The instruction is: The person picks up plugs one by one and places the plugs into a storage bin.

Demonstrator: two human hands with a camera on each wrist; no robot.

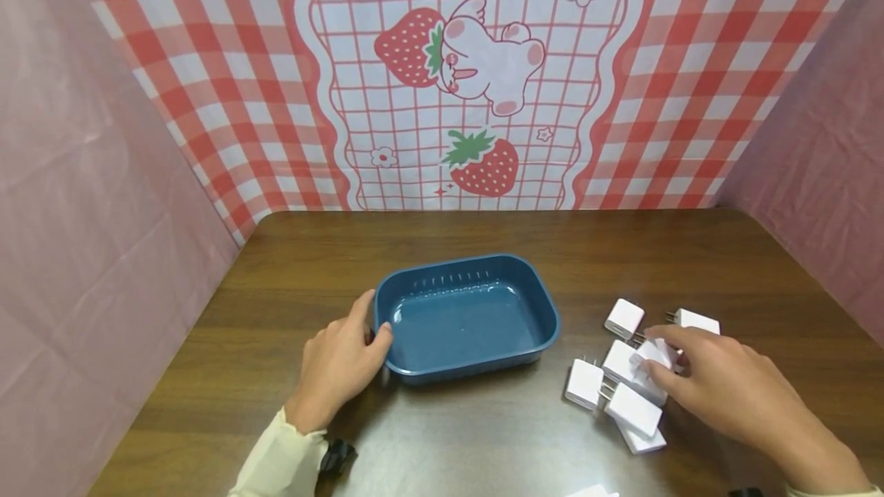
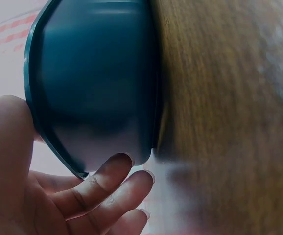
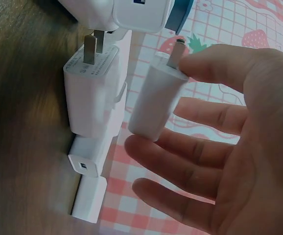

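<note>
A dark blue plastic basin (image 1: 464, 320) stands on the table with nothing inside. My left hand (image 1: 340, 359) grips its left end, thumb over the rim and fingers against the outer wall (image 2: 92, 83). At the right, my right hand (image 1: 735, 386) pinches a white USB charger (image 3: 157, 100) between thumb and fingers, its metal prongs near the thumb. That charger is just above a loose cluster of other white chargers, among them one lying apart on the left (image 1: 584, 383) and one at the back (image 1: 625, 317). The hand partly hides the cluster.
Under everything is a brown wooden table (image 1: 470, 436). Behind its far edge hangs a red-and-white checked cloth (image 1: 262, 98) with strawberries, and pink cloth (image 1: 103, 213) hangs at both sides. A white object (image 1: 592, 492) is cut off at the bottom edge.
</note>
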